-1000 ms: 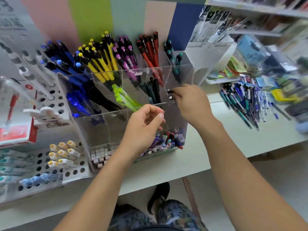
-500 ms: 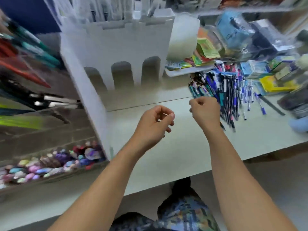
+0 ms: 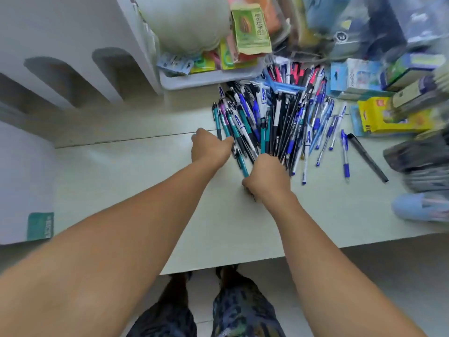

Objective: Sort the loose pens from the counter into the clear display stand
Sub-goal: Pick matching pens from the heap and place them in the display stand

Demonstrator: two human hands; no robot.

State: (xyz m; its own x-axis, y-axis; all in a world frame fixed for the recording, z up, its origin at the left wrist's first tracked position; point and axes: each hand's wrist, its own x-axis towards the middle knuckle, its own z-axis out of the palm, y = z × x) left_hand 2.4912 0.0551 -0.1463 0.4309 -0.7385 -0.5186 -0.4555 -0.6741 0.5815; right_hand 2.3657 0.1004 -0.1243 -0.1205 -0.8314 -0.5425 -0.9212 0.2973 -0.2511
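1. reaching into the pen pile [image 3: 272,122] with both hands now; a second ago both were up at the clear stand, which is out of view here.
2. right hand [image 3: 267,176], nearest, has dropped onto the near end of the pile. fingers are curled under the palm; a dark tip shows below the fist, so it looks to be gripping at least one pen, though how many i cannot tell.
3. left hand [image 3: 210,147] sits just beyond, at the pile's left edge, touching the teal pens [image 3: 230,127]. fingers are hidden behind the knuckles; grasping or just pressing, cannot tell.
4. loose pens lie fanned on the white counter [image 3: 145,181], strays [image 3: 345,154] off to the right.
5. judgement: one drop-off is done and the next pick-up has begun; most of the pile remains unsorted.
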